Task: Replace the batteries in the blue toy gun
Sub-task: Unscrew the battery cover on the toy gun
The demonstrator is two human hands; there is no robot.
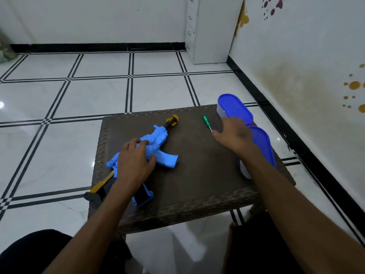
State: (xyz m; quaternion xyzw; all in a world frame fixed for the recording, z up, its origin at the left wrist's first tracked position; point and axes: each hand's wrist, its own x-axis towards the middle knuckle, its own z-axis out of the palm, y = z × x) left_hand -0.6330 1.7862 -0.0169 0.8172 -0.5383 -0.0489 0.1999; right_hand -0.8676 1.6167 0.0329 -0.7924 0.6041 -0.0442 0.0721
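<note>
Blue toy gun (158, 142) at 9 o'clock on the counter (197, 165), left hand (134, 161) spread flat on it, gripping nothing; right hand (233, 133) open, fingertips at the green screwdriver (206, 122), 1 o'clock; risk: a nudge rolls the screwdriver off.

Table (197, 165) — gun (158, 141), screwdriver (206, 122), 2 containers (235, 107)

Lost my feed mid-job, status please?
Left hand flat on blue plastic toy gun, holding it on table. Right hand open, fingertips at green-handled screwdriver. No batteries visible. Nothing in the way.
</note>
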